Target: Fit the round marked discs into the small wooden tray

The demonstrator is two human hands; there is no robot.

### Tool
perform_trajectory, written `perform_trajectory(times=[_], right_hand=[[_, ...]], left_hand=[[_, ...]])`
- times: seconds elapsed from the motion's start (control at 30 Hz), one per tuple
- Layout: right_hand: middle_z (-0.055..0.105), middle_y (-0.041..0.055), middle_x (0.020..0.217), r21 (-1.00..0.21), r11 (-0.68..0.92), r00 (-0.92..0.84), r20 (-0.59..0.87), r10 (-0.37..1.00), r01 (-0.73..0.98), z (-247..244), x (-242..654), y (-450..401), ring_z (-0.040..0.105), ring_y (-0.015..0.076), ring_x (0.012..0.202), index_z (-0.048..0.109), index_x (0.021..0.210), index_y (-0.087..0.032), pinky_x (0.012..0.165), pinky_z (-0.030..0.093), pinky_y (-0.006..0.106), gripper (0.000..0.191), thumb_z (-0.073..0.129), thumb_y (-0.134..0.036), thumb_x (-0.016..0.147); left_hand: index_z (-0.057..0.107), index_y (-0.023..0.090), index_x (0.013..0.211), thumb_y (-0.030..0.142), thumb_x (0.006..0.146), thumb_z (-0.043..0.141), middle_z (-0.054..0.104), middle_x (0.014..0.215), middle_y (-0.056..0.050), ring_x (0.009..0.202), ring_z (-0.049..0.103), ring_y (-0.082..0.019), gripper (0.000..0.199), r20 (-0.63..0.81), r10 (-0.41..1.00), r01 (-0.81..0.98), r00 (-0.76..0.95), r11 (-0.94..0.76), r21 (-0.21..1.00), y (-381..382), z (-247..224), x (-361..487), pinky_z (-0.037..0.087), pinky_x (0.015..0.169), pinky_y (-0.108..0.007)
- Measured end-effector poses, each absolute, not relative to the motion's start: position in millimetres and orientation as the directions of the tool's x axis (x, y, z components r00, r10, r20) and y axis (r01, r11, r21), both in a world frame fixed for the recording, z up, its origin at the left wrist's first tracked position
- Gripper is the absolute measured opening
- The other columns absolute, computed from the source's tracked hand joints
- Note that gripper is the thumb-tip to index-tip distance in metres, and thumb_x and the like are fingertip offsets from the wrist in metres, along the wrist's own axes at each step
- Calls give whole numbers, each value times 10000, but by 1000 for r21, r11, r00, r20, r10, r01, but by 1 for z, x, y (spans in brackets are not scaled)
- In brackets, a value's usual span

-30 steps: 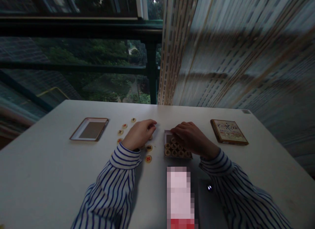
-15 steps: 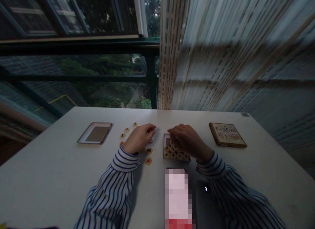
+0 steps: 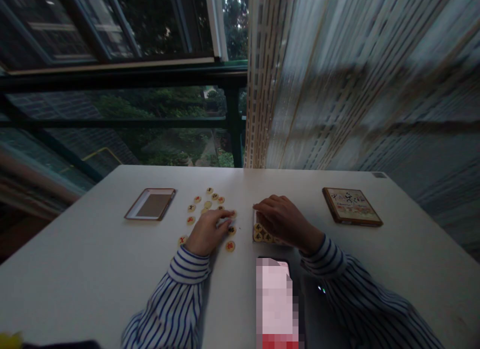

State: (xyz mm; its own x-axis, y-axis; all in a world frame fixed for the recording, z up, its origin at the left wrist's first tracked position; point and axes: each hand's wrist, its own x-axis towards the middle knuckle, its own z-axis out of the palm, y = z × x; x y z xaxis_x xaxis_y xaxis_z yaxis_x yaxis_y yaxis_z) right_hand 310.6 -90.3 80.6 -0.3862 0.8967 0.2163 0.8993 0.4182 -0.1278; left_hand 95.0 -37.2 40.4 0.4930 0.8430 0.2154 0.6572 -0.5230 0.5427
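Round Chinese chess pieces with red or black characters lie loose left of the table's middle, such as a red one and a black one. My left hand is low among them, its fingertips at a pale piece and a gap between thumb and forefinger. A small open box with rows of pieces stands to the right. Over that box bends my right hand, fingers curled together at its far left corner. Its thumb and anything pinched are hidden.
An upturned box lid lies at the left. A flat case with Chinese lettering is at the right. A phone, its screen blurred out, and a dark device lie close to me on the white table.
My left hand has come down to the loose pieces, uncovering several behind it. My right hand has lowered slightly over the box and covers more of it. The whole view has shifted a little.
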Motion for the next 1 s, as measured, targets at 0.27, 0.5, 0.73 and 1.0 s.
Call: perform_trajectory(times=[0.27, 0.5, 0.73, 1.0], right_hand=[[606, 78, 922, -127, 499, -481, 147, 864, 857, 71, 305, -91, 487, 178, 879, 573, 1020, -177, 766, 300, 311, 231, 402, -236, 877], [605, 89, 917, -100, 516, -502, 139, 854, 851, 66, 305, -91, 491, 191, 911, 571, 1041, -177, 773, 304, 321, 236, 416, -235, 873], [610, 82, 938, -95, 522, -509, 131, 851, 848, 65, 305, -90, 497, 196, 929, 564, 1058, -182, 785, 308, 330, 237, 446, -222, 856], [612, 84, 938, -100, 524, -510, 136, 849, 846, 67, 304, -91, 502, 192, 923, 563, 1057, -181, 779, 315, 331, 236, 434, -226, 864]], left_hand=[[619, 161, 964, 222, 735, 590, 656, 806, -62, 829, 582, -194, 239, 292, 747, 612, 597, -660, 436, -38, 18, 90, 436, 822, -383], [633, 159, 936, 220, 727, 604, 660, 844, -80, 828, 577, -208, 220, 329, 695, 602, 639, -718, 349, -36, 9, 92, 428, 810, -405], [645, 170, 921, 237, 717, 619, 666, 847, -71, 845, 577, -215, 216, 300, 704, 631, 644, -710, 313, -37, 10, 94, 417, 825, -408], [649, 182, 931, 259, 720, 615, 665, 865, -71, 861, 576, -206, 228, 274, 730, 649, 626, -683, 335, -37, 9, 94, 394, 862, -422]])
